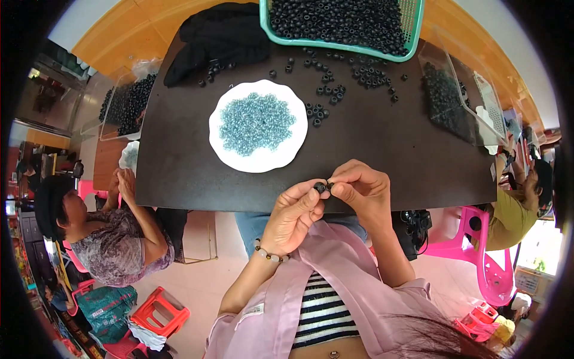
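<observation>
Close to the table's front edge my two hands meet, fingertips nearly touching. Thumb and fingers of my left hand (pixel 294 214) are closed on a round black bead (pixel 320 187). My right hand (pixel 366 190) pinches at the bead's right side, its thumb and forefinger closed on a small dark bit too tiny to name. Beyond my left hand lies a white scalloped plate (pixel 222 154) bearing a heap of small pale-blue clear beads (pixel 257 124). Loose black beads (pixel 317 113) are scattered right of the plate and farther back.
A green basket (pixel 412 51) of black beads stands at the far edge beside black cloth (pixel 218 39). Clear bins of black beads sit at the right (pixel 445 105) and left (pixel 128 105). Seated people work on either side, near pink stools (pixel 472 251).
</observation>
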Demonstrator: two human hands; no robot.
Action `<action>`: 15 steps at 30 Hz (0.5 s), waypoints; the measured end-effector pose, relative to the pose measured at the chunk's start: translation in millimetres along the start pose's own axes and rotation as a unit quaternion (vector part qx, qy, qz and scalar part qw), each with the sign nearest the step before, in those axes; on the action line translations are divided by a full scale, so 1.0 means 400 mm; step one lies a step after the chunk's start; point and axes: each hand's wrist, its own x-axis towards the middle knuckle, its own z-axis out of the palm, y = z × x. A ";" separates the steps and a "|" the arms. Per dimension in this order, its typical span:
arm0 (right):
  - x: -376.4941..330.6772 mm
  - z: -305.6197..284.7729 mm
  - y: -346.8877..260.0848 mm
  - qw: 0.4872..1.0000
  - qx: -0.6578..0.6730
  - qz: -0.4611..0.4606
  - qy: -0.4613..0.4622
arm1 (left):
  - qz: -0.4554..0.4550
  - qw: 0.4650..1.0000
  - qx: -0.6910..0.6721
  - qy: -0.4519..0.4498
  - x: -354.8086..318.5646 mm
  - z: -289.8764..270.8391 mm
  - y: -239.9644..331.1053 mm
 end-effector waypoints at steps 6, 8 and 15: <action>0.000 0.011 0.006 1.000 0.006 0.010 0.007 | 0.003 1.000 -0.003 -0.010 0.001 -0.005 -0.001; 0.001 0.008 0.011 1.000 -0.005 0.005 0.003 | 0.011 1.000 0.007 0.009 -0.001 -0.004 0.000; -0.004 0.004 0.030 1.000 -0.009 0.011 -0.003 | 0.027 0.999 0.021 0.012 0.000 -0.014 -0.003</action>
